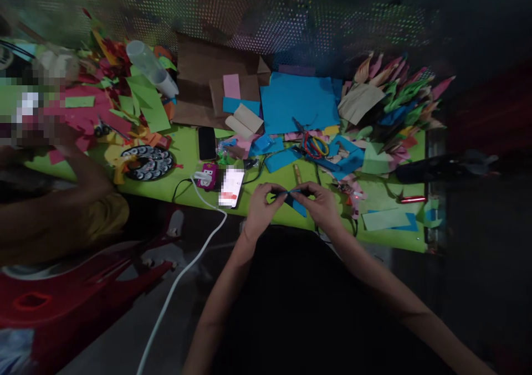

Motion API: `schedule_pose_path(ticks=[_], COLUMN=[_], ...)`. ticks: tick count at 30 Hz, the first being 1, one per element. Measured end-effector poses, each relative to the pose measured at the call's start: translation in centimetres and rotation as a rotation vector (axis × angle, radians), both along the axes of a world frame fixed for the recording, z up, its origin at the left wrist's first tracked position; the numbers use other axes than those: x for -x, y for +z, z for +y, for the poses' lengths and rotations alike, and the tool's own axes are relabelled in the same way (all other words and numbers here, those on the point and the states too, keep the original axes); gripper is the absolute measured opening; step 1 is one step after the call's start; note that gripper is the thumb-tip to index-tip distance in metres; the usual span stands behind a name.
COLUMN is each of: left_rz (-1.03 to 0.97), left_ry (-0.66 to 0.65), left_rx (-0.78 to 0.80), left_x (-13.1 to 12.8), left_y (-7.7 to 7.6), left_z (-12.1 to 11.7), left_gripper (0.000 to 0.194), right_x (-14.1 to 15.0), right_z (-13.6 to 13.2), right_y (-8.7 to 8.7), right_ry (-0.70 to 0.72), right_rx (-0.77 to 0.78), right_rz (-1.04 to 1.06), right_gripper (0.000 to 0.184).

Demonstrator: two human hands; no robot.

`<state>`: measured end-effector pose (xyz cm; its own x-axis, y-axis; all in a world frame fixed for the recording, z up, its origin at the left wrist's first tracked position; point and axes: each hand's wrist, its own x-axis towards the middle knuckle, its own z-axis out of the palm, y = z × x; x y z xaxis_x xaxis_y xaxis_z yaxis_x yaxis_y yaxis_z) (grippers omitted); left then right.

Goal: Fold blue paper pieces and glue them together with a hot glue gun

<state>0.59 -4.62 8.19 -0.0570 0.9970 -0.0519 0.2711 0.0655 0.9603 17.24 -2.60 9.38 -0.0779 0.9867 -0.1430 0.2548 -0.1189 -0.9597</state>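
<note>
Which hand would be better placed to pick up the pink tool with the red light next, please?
Probably the right hand: the pink tool lies close on its outer side, while the left hand is farther away. Both pinch the blue paper, so the right would have to let go first.

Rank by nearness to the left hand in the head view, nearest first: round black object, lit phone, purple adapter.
1. Lit phone, just left of the left hand.
2. Purple adapter, left of that phone.
3. Round black object, farthest left.
</note>
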Motion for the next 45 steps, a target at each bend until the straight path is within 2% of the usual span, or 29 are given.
schedule_pose_path(ticks=[8, 14, 17, 20, 22, 24, 26, 28, 32, 35, 39, 45], left_rz=[-0.063, -0.308, -0.436, -0.479, -0.492, -0.502, -0.481, -0.380, -0.011, 0.128, 0.184, 0.167], left_ry=[0.032, 0.063, 0.171, 0.256, 0.256, 0.219, 0.155, 0.099, -0.028, -0.147, -0.136, -0.116], left_rx=[0.042, 0.177, 0.225, 0.234, 0.251, 0.268, 0.276, 0.234, -0.010, -0.121, -0.105, -0.081], left_x=[-0.2, -0.4, -0.5, -0.7, -0.9, -1.0, -0.9, -0.6, 0.3, 0.4, 0.0, -0.3], left_y=[-0.6, -1.4, -2.0, -2.5, -2.7, -2.7, -2.4, -1.9, -0.9, -0.6, -0.9, -1.0], left_z=[-0.1, 0.2, 0.2, 0.2, 0.2, 0.1, 0.0, -0.1, 0.1, 0.4, 0.5, 0.3], left_gripper=[0.003, 0.010, 0.015, 0.017, 0.018, 0.018, 0.016, 0.013, 0.013, 0.010, 0.005, 0.003], right_x=[-0.3, -1.2, -2.3, -2.9, -2.7, -2.2, -1.8, -1.6, -1.7, -1.8, -1.9, -1.9], right_z=[0.0, 0.5, 0.7, 0.9, 1.1, 1.4, 1.8, 2.1, 2.4, 2.2, 1.9, 1.8], right_y=[-0.3, -0.5, -0.3, 0.3, 0.8, 1.0, 1.0, 0.6, -0.2, -0.5, -0.5, -0.3], right_ry=[0.018, 0.042, 0.097, 0.230, 0.286, 0.280, 0.242, 0.197, 0.112, 0.085, 0.043, 0.004], right_rx=[0.038, 0.052, -0.015, -0.134, -0.196, -0.224, -0.205, -0.161, -0.067, 0.005, 0.042, 0.052], right_rz=[0.006, 0.070, 0.064, -0.040, -0.111, -0.140, -0.123, -0.080, -0.021, 0.015, 0.038, 0.072], right_gripper=[0.026, 0.031, 0.035, 0.043, 0.048, 0.041, 0.031, 0.032, 0.035, 0.035, 0.034, 0.033])
